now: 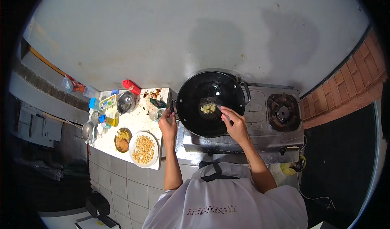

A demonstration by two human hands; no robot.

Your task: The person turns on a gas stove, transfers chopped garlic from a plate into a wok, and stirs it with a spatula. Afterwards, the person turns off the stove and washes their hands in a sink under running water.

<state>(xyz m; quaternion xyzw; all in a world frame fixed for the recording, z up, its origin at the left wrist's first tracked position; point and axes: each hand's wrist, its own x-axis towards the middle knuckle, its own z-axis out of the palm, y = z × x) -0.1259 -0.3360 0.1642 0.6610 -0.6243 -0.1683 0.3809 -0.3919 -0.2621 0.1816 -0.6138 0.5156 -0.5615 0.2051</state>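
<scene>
A large black wok (191,91) stands on the left burner of the stove. My left hand (167,125) is closed at the wok's left handle (172,104), its fingertips partly hiding the grip. With my right hand (235,126) I hold a spatula (219,106) by its handle, slanting down into the wok. The spatula's blade lies against a small heap of pale yellow chopped pieces, like garlic (208,109), in the wok's middle. Wet, shiny patches show on the wok's inner surface.
Left of the stove, a white table (138,107) carries a plate of peanut-like pieces (144,150), a bowl of yellow and brown ingredients (122,140), a metal bowl (126,102), a red bottle (131,86) and several containers. A second burner (283,113) sits to the right.
</scene>
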